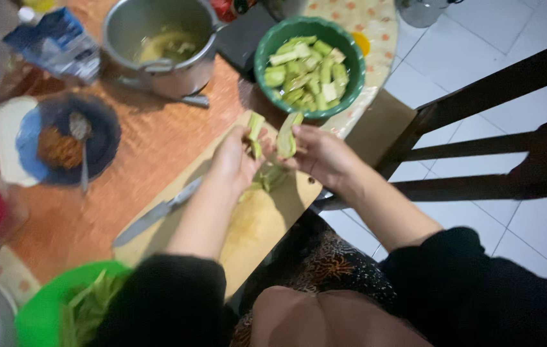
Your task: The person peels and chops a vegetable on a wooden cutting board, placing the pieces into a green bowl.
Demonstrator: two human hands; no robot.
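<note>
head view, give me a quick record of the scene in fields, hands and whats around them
left hand: holds a pale green vegetable piece
right hand: holds a second green piece
under hands: wooden cutting board, green scraps on it
knife: lies on the board's left edge, untouched
green bowl: beyond the hands, filled with cut green pieces
metal pot: behind the board
dark plate: with spoon, far left

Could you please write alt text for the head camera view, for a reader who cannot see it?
Two bare hands, left hand and right hand, each hold a pale green vegetable piece over a wooden cutting board, beside a green bowl of cut pieces. A steel knife lies on the board.
</note>
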